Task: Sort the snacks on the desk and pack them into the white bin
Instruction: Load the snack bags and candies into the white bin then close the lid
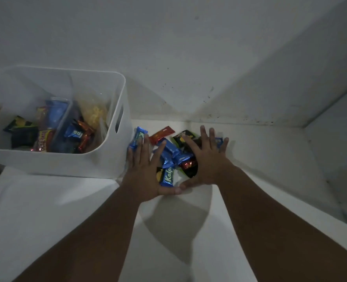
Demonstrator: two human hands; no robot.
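Left hand (143, 169) and right hand (208, 161), released with fingers spread flat, fence the snack pile (171, 149) at frame centre, likely to herd it toward the white bin (77, 163) at left

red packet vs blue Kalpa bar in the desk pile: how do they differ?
Colour: the red packet is red; the blue Kalpa bar is blue with pale lettering.
Place: the red packet lies at the far edge of the pile; the blue Kalpa bar lies at the near edge, between the left hand and right hand.
Shared: both lie on the desk, outside the white bin.
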